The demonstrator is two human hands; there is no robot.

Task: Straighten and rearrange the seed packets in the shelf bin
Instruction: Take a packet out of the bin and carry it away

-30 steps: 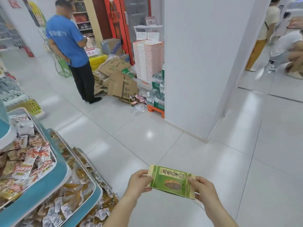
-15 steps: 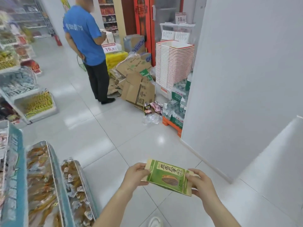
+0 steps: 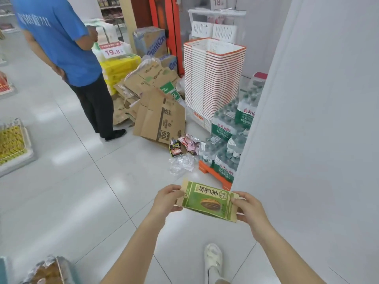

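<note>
White tiled floor (image 3: 82, 181) below, flattened cartons (image 3: 160, 117) and stacked baskets (image 3: 213, 78) ahead. We hold one seed packet (image 3: 207, 201) level at mid-air: left hand (image 3: 167, 198) and right hand (image 3: 249, 208) fingers pinching opposite ends.

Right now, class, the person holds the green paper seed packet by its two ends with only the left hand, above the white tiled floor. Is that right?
Not quite. The head view shows both hands holding the green paper seed packet: left hand on one end, right hand on the other, above the white tiled floor.
</note>
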